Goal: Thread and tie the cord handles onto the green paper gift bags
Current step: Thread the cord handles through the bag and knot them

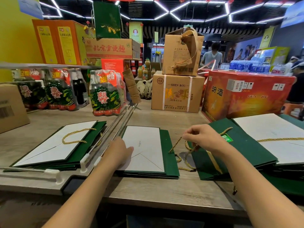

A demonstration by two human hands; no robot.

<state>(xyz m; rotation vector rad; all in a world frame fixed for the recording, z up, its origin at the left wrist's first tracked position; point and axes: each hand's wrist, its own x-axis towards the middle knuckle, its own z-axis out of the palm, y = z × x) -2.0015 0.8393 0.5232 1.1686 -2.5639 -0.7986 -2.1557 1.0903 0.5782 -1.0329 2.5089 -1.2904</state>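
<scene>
Gold cord (175,145) is limp and light, so I'd pinch near the tip. Right hand (203,137) pinches it just right of the flat green gift bag (168,153) on the desk (148,195); left hand (120,151) rests flat on that bag.

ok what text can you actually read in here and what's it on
"SHEN ROU": brown carton, centre back.
"汾酒": red carton, right.
"北京方便面": flat brown carton, upper left.
Too small or blurred to read: fine print on the middle gift bag, the green tag, orange boxes, bottle packs.
</scene>
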